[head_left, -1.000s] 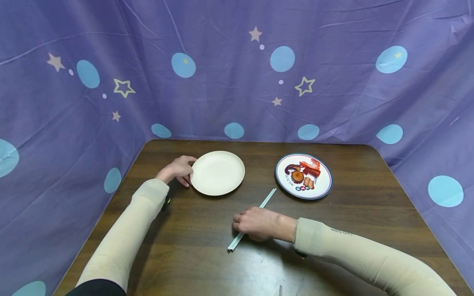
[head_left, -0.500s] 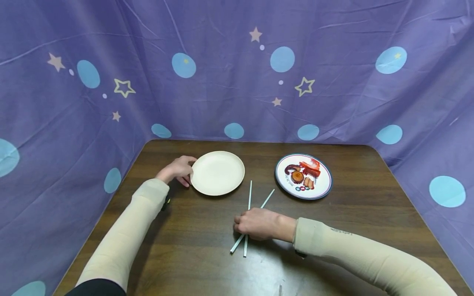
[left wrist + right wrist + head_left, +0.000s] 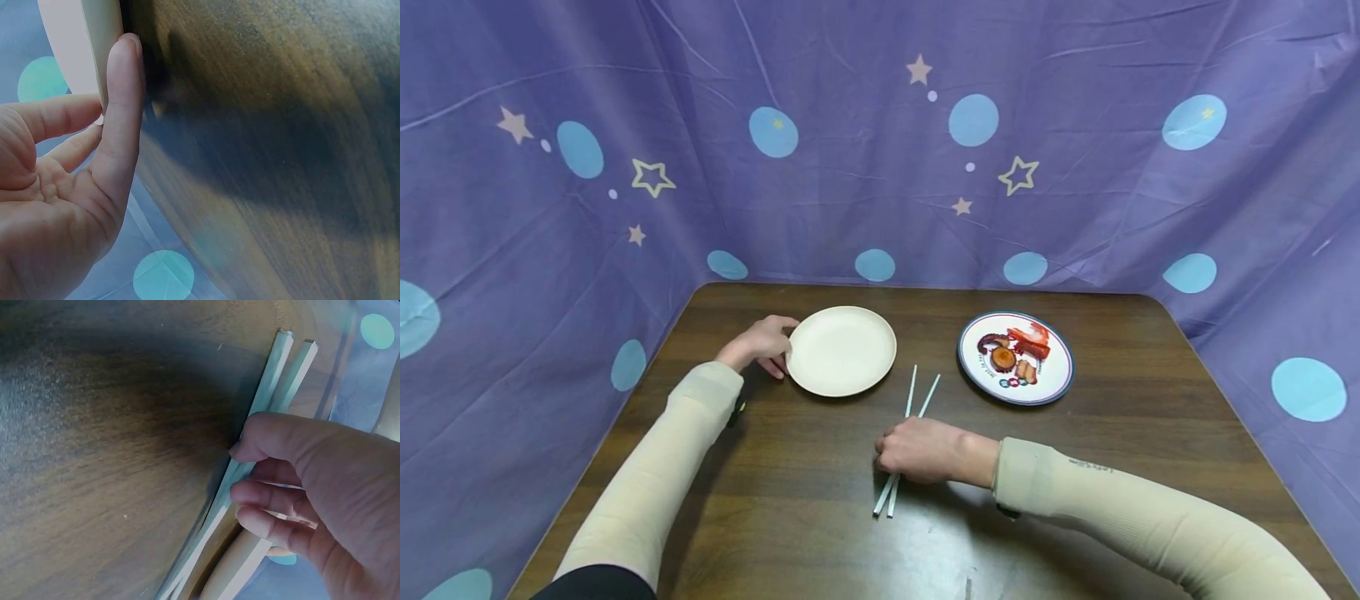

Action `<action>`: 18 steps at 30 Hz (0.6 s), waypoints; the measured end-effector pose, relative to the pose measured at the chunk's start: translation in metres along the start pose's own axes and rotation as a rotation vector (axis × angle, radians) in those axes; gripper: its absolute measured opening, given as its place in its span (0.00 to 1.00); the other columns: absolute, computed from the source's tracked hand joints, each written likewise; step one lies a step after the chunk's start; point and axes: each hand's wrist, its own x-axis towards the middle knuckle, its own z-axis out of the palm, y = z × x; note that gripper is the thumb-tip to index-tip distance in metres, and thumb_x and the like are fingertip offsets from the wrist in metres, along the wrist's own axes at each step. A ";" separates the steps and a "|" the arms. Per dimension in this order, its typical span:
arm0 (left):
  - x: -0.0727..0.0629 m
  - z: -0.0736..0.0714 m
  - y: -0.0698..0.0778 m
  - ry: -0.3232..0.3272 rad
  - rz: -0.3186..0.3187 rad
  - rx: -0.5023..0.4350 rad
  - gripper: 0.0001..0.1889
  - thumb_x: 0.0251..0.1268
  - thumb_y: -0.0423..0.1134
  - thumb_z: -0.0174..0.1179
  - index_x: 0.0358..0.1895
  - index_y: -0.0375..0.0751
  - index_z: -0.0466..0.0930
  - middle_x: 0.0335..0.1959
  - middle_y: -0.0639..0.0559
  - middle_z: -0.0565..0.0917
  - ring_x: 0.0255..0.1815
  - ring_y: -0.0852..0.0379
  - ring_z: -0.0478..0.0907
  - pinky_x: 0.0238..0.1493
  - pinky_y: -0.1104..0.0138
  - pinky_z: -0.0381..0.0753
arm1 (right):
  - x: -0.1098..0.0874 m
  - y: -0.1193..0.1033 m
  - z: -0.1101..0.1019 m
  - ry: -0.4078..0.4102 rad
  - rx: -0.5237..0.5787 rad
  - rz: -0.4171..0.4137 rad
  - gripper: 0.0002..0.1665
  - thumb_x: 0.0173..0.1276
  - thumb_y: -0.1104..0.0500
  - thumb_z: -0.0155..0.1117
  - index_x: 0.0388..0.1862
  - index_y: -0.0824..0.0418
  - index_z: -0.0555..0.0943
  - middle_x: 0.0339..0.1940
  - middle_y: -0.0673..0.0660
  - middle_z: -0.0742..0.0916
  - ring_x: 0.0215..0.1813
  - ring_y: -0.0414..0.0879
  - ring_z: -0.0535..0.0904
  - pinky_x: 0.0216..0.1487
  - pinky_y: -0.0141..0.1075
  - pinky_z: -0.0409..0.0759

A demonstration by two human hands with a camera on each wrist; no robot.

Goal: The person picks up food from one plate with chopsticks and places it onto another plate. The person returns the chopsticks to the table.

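While the left hand (image 3: 763, 343) minds the cream plate (image 3: 842, 351), the real action is over on the right! Here's the right hand (image 3: 925, 450), low over the wooden table (image 3: 805, 508), thumb and fingertips pinching a pair of pale green chopsticks (image 3: 220, 499) around their middles. Look at the spread: far ends splayed in a slim V, pointing towards the gap between the two plates, near ends poking out close together on the other side of the fist. From the right wrist view you get it beautifully, thumb laid over the sticks, fingers curled in opposite.

Back to the left, and there's a pinch here too, the plate's left rim caught between straight-ish digits (which finger is which, the left wrist view won't tell me).

And on the right side of the table, well apart from the cream plate, sits the blue-rimmed plate (image 3: 1051, 372): a dark curled tentacle (image 3: 992, 340), a round brown piece (image 3: 1003, 359) and red pieces (image 3: 1032, 343), all grouped together. Both arms wear pale sleeves (image 3: 1127, 500).
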 end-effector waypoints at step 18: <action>0.002 0.000 -0.003 -0.005 0.006 -0.002 0.40 0.65 0.19 0.48 0.83 0.29 0.52 0.45 0.27 0.80 0.27 0.44 0.87 0.31 0.53 0.95 | -0.017 0.007 -0.024 0.241 0.002 0.003 0.07 0.63 0.61 0.74 0.33 0.51 0.84 0.33 0.46 0.83 0.38 0.41 0.83 0.37 0.29 0.85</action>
